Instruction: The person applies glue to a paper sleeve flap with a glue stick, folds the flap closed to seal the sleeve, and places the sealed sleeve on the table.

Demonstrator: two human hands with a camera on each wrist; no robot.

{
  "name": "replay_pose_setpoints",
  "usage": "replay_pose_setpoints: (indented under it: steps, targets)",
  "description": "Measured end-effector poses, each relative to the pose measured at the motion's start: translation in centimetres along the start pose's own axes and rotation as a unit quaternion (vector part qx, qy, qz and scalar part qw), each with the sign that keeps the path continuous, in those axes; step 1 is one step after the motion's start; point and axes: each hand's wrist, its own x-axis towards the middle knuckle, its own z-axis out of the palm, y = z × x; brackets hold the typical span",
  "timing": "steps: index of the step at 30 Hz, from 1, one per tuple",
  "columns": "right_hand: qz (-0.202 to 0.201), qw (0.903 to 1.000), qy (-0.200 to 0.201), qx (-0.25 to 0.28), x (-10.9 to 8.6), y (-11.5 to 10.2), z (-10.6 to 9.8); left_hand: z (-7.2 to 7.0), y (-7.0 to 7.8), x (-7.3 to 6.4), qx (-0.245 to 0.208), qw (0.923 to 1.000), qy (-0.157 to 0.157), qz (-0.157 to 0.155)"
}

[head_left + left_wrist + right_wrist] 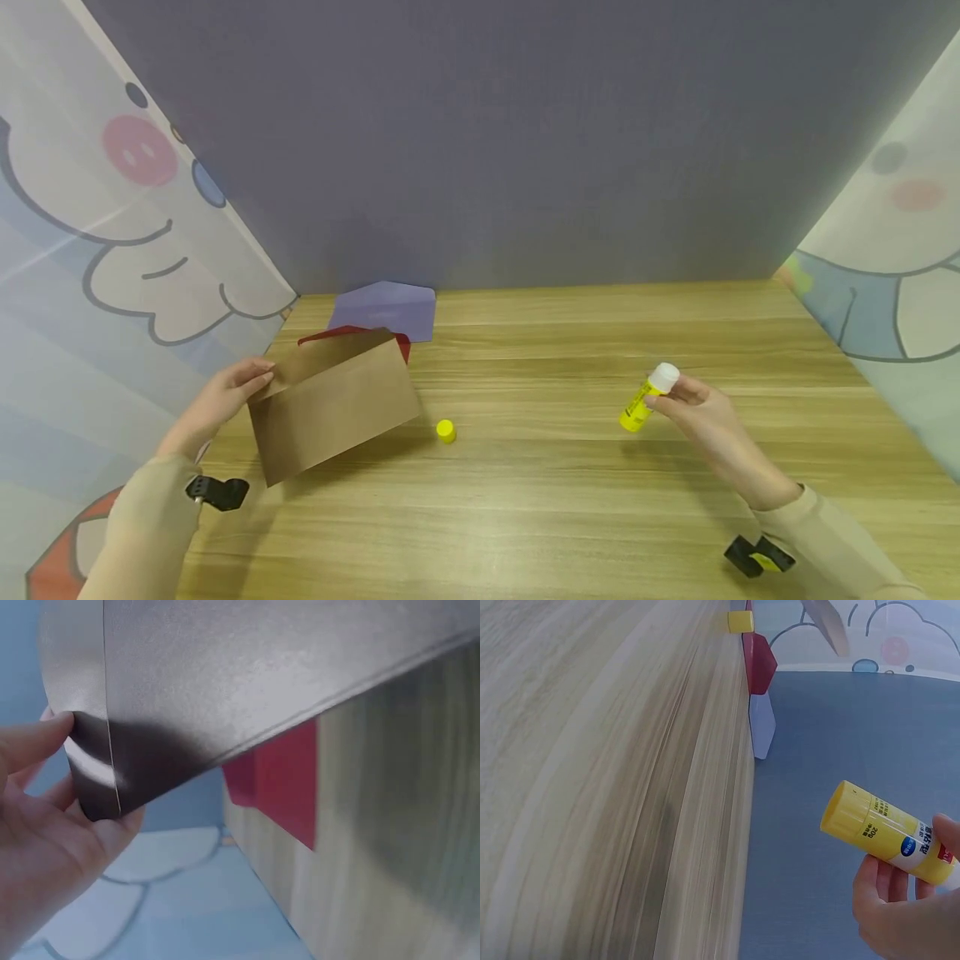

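Observation:
At the left, my left hand [228, 396] pinches a brown paper envelope [337, 421] by its left end, with the flap folded up along a crease. The left wrist view shows the thumb on one face of the envelope [225, 675] and the other fingers behind it. Over the right part of the table, my right hand [705, 417] holds a yellow glue stick [640, 408], tilted, white end up. In the right wrist view the thumb and fingers grip the glue stick [877, 829] near its white end. A small yellow cap [446, 431] stands on the table between the hands.
Behind the brown envelope lies a red envelope [405, 346], partly hidden by it. A purple envelope [390, 308] lies farther back, near the grey back panel [525, 150]. Printed cartoon sheets [67, 208] flank the wood-grain table [525, 517] on both sides.

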Motion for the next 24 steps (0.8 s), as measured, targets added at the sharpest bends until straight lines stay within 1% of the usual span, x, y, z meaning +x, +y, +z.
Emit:
replay_pose_setpoints:
  steps: [1,2,4,6,8,10,11,14,17,18,20,21,24]
  targets:
    - [-0.001,1.0,-0.005,0.005,0.1,0.2,-0.1,-0.1,0.4,0.1,0.004,1.0,-0.006,-0.004]
    - [-0.002,0.9999,-0.005,0.016,0.4,0.7,-0.3,-0.1,0.8,0.3,0.002,0.9998,-0.014,-0.014]
    - [0.003,0.9998,-0.003,0.019,1.1,2.0,-0.8,0.0,1.7,0.7,-0.007,0.9993,-0.027,-0.025]
    - [0.0,0.9996,-0.006,0.028,1.8,3.2,-1.4,0.4,2.8,1.4,-0.014,0.999,-0.031,-0.028]
    - [-0.002,0.9995,0.001,0.031,2.3,4.1,-1.8,1.1,3.9,2.1,-0.021,0.9988,-0.034,-0.027]
    - [-0.003,0.9996,0.0,0.027,2.4,4.2,-1.9,2.1,5.1,3.0,-0.033,0.9987,-0.035,-0.018]
    - [-0.01,0.9993,0.0,0.037,2.5,4.4,-2.0,2.5,5.7,3.4,-0.04,0.9983,-0.039,-0.015]
    - [-0.009,0.9995,-0.001,0.03,2.7,4.6,-2.2,4.3,7.5,4.7,-0.057,0.9968,-0.056,0.006]
    - [-0.008,0.999,0.007,0.043,3.3,5.8,-2.8,6.1,9.2,5.9,-0.062,0.9954,-0.071,0.017]
    - [-0.007,0.9993,0.001,0.037,3.3,6.0,-3.0,6.7,9.7,6.3,-0.064,0.9949,-0.076,0.018]
    - [-0.005,0.9985,0.009,0.054,3.7,6.7,-3.3,7.9,10.6,7.0,-0.073,0.9934,-0.088,0.013]
    - [-0.008,0.9983,0.006,0.058,3.7,6.8,-3.4,8.5,11.0,7.3,-0.08,0.9923,-0.095,0.011]
    - [-0.013,0.9981,0.002,0.06,3.2,6.1,-3.5,10.1,12.1,8.2,-0.094,0.9894,-0.111,0.006]
